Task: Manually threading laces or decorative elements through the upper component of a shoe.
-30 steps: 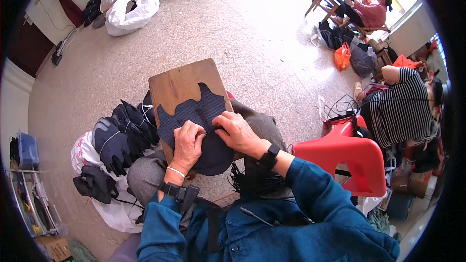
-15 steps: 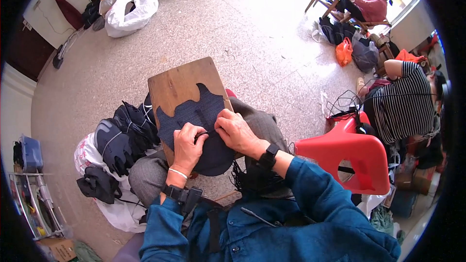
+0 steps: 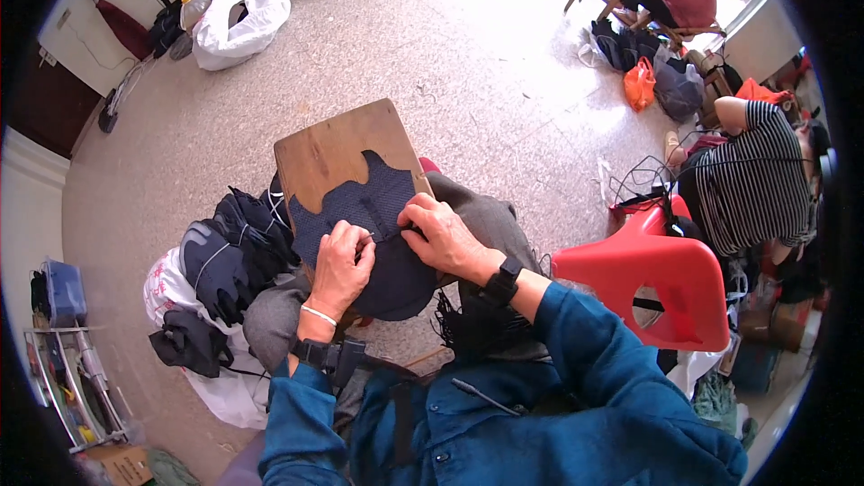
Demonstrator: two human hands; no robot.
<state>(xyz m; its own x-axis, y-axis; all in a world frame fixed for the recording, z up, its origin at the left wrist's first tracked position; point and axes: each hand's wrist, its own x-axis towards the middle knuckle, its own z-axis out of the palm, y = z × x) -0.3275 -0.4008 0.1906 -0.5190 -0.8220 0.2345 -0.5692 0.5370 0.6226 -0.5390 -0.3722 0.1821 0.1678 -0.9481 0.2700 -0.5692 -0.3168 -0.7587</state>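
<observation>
A dark navy fabric piece [image 3: 360, 201] with a wavy, pointed far edge lies on a wooden board [image 3: 335, 139] over my lap. Its rounded near part [image 3: 396, 292] hangs past the board's near edge. My left hand [image 3: 340, 265] is closed in a pinch above the middle of the fabric; a tiny light tip shows at its fingertips, too small to name. To the right, my right hand [image 3: 443, 236] pinches the fabric near its right edge, thumb and forefinger together. A dark strip runs across the cloth between the two hands.
Bundles of dark fabric pieces [image 3: 216, 261], tied with string, lie left of my knees on a white bag [image 3: 166, 283]. A red plastic stool [image 3: 666, 292] stands at right, near a person in a striped shirt [image 3: 751, 184]. Another person [image 3: 688, 2] sits far right. A white sack [image 3: 238, 36] stands far left.
My left hand has moved slightly left and its fingers have come off the dark strip. My right hand has shifted a little, staying on the fabric's right side.
</observation>
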